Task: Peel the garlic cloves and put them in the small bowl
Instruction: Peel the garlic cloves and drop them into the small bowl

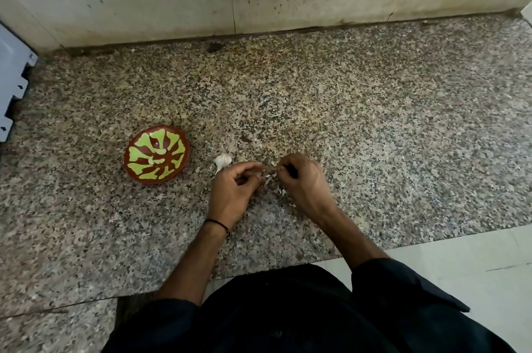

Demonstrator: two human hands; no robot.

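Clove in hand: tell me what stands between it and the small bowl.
Only the garlic bulb, on the counter beside the left hand, short of the small bowl; the clove likely clears it overhead.

Garlic clove [270,172] barely visible between fingers [253,166]; grey panel [11,79] partly off-frame.

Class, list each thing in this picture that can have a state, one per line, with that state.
Left hand: fingers curled, pinching the garlic clove.
Right hand: fingers curled, pinching the same clove.
Garlic clove: held between both hands, mostly hidden.
Small bowl: upright on the counter, holding some peeled cloves.
Garlic bulb: unpeeled, lying on the counter.
Peel scraps: loose under the hands.
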